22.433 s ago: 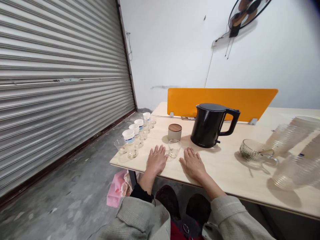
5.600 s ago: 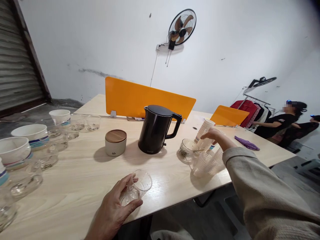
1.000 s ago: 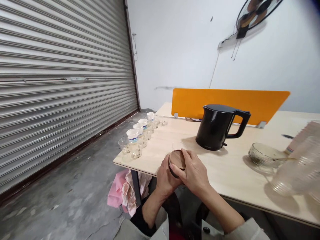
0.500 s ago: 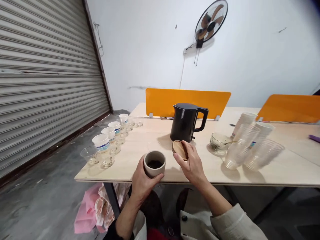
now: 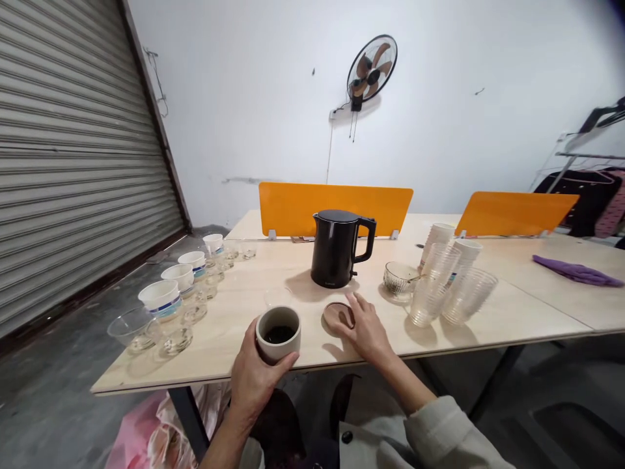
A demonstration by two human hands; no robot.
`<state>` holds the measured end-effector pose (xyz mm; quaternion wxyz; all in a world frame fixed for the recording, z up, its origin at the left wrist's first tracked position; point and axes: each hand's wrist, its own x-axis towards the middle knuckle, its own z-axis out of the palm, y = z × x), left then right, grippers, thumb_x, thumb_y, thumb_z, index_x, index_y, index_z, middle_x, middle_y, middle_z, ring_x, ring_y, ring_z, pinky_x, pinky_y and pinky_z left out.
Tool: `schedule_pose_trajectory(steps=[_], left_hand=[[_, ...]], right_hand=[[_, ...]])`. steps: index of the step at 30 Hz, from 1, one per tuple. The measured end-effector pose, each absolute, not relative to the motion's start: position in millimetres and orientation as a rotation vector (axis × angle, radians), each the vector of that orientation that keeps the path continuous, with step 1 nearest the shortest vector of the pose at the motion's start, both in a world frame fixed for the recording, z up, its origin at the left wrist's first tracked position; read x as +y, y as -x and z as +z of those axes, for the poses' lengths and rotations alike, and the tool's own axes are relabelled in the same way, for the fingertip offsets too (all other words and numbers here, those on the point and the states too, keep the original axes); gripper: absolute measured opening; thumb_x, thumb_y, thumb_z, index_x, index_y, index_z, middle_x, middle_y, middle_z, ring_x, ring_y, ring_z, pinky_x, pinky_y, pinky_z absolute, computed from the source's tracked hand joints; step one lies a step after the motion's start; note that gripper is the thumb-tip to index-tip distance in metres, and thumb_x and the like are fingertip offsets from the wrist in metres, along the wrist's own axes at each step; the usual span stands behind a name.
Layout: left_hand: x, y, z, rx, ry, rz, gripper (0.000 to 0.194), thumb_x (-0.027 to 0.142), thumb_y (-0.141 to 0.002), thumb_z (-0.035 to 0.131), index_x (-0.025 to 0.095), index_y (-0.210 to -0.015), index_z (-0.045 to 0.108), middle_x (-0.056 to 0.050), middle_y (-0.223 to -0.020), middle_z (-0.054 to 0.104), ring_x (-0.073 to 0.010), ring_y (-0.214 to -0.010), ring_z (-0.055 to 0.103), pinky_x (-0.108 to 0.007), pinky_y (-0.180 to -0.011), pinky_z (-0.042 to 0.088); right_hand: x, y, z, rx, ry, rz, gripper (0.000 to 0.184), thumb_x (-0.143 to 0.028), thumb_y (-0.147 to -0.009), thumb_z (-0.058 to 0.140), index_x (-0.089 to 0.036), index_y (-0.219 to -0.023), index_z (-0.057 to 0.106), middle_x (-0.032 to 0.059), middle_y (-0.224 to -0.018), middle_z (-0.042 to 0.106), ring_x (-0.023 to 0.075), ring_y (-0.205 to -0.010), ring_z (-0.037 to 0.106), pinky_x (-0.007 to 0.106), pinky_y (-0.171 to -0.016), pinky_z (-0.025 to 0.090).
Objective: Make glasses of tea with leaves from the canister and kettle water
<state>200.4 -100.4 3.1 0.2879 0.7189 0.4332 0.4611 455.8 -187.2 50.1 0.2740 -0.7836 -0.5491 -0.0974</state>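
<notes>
My left hand (image 5: 254, 372) is wrapped around a small beige ceramic canister (image 5: 278, 333), holding it up at the table's front edge. Its top is open and dark contents show inside. My right hand (image 5: 365, 324) rests on the tabletop, fingers apart, with the fingertips on a round wooden lid (image 5: 338, 315) lying flat. A black electric kettle (image 5: 336, 249) stands beyond both hands. The pale wood-grain table (image 5: 234, 365) carries all of these.
A row of paper cups (image 5: 184, 279) and glass cups runs along the left of the table. To the right stand a ribbed glass bowl (image 5: 399, 279) and stacked clear plastic cups (image 5: 432, 290). Orange dividers (image 5: 334, 208) rise behind; a purple cloth (image 5: 576, 270) lies far right.
The wooden lid has left my right hand's grip and now lies flat on the table. The canister stays in my left hand. The view has shifted slightly.
</notes>
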Motion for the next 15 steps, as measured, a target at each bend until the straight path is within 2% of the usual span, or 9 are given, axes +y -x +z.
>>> schedule_pose_trajectory(steps=[4,7,9,12,15], left_hand=[[-102,-200,5,1.137,-1.926,1.233,0.089,0.052,-0.069,0.080,0.024,-0.143,0.040,-0.012,-0.138,0.061,-0.0335,-0.126,0.060,-0.047,-0.103,0.050],[-102,-201,6,1.143,-1.934,1.225,0.088,0.052,-0.070,0.080,0.024,-0.144,0.039,-0.012,-0.137,0.061,-0.0335,-0.125,0.060,-0.048,-0.103,0.050],[-102,-201,5,1.155,-1.940,1.231,0.088,0.053,-0.070,0.080,0.024,-0.143,0.040,-0.011,-0.136,0.062,-0.0337,-0.124,0.061,-0.048,-0.102,0.051],[-102,-202,5,1.163,-1.954,1.245,0.088,0.053,-0.071,0.079,0.023,-0.143,0.040,-0.012,-0.135,0.063,-0.0342,-0.124,0.061,-0.048,-0.102,0.051],[-102,-202,5,1.170,-1.966,1.246,0.089,0.054,-0.071,0.079,0.022,-0.145,0.040,-0.012,-0.135,0.063,-0.0347,-0.124,0.061,-0.048,-0.102,0.051]], right_hand=[[-215,-501,103,-1.349,1.955,-0.608,0.062,-0.056,-0.095,0.051,-0.015,-0.141,0.056,0.0190,-0.135,0.062,0.0334,-0.125,0.055,0.048,-0.104,0.045],[-230,-549,153,-1.186,2.123,-0.821,0.053,-0.053,-0.098,0.044,-0.017,-0.132,0.063,0.0170,-0.122,0.069,0.0333,-0.111,0.061,0.047,-0.092,0.049],[-233,-579,180,-1.133,2.344,-0.805,0.048,-0.048,-0.099,0.043,-0.019,-0.129,0.066,0.0147,-0.118,0.071,0.0315,-0.108,0.063,0.043,-0.087,0.049],[-226,-614,202,-1.073,2.703,-0.627,0.044,-0.044,-0.099,0.044,-0.020,-0.128,0.068,0.0160,-0.125,0.069,0.0329,-0.112,0.062,0.041,-0.084,0.048],[-210,-634,205,-1.148,2.837,-0.459,0.034,-0.042,-0.096,0.055,-0.020,-0.109,0.076,0.0174,-0.116,0.072,0.0316,-0.105,0.066,0.039,-0.081,0.047]])
